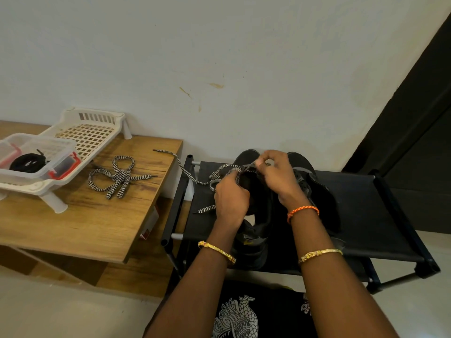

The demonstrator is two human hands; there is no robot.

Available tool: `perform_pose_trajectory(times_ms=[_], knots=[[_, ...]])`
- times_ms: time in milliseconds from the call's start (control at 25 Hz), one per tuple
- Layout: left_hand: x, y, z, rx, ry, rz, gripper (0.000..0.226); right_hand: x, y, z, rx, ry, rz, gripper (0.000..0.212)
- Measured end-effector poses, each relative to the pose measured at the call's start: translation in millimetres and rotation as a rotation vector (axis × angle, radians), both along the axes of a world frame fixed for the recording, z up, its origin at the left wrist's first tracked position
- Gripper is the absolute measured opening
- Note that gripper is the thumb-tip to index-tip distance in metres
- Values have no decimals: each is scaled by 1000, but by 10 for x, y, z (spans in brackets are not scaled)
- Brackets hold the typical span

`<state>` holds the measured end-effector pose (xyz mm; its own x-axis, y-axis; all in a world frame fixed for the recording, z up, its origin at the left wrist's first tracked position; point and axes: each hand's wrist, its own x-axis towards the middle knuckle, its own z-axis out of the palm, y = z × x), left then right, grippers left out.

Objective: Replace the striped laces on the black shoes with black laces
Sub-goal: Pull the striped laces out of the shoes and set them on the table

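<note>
black shoes (300,191) are sitting on the fabric rack (366,203), where both hands are unthreading a striped lace (195,178): left hand (230,198) gripping the shoe steady, right hand (278,174) pinching the lace. black laces (26,162) are waiting in the clear box (61,145).

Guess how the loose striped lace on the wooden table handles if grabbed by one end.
The striped lace is probably floppy: it lies in soft loops flat on the wooden table. It likely trails and unfolds rather than lifting whole. It looks light, and its flat woven surface should not be slippery.
</note>
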<state>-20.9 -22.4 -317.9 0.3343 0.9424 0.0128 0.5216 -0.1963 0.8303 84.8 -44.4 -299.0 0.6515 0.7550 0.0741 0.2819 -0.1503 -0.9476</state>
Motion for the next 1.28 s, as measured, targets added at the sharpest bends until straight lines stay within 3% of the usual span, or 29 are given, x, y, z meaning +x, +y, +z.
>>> perform_pose_trajectory(times_ms=[120,200,240,280,360,480,560,760,880,1000,1200,1240,1280], knots=[[8,-11,3,3,22,25,38,117,-91,177,400,534,-57,27],[4,-9,-4,8,11,20,34,150,-120,188,542,753,-111,25],[1,-6,-11,12,8,13,33,136,-111,181,527,724,-151,22],[3,-5,-15,18,7,6,32,103,-90,175,448,568,-183,17],[2,1,-17,28,15,-7,31,18,-31,123,167,74,-140,7],[12,22,-34,17,13,-19,28,-65,65,-53,-321,-474,53,20],[16,25,-43,9,15,-22,28,-117,104,-124,-487,-582,60,20],[20,36,-55,-1,20,-21,27,-115,117,-178,-386,-520,-43,12],[16,36,-41,2,26,-15,28,-93,66,-148,-246,-362,-105,4],[19,24,-31,22,36,-6,33,-26,-8,-29,39,-71,-186,17],[25,23,-30,-1,66,5,37,100,-62,173,543,672,-305,25],[23,25,-29,-4,66,7,37,91,-53,172,536,691,-319,23],[24,29,-31,-7,65,7,36,64,-41,166,449,584,-331,20]])
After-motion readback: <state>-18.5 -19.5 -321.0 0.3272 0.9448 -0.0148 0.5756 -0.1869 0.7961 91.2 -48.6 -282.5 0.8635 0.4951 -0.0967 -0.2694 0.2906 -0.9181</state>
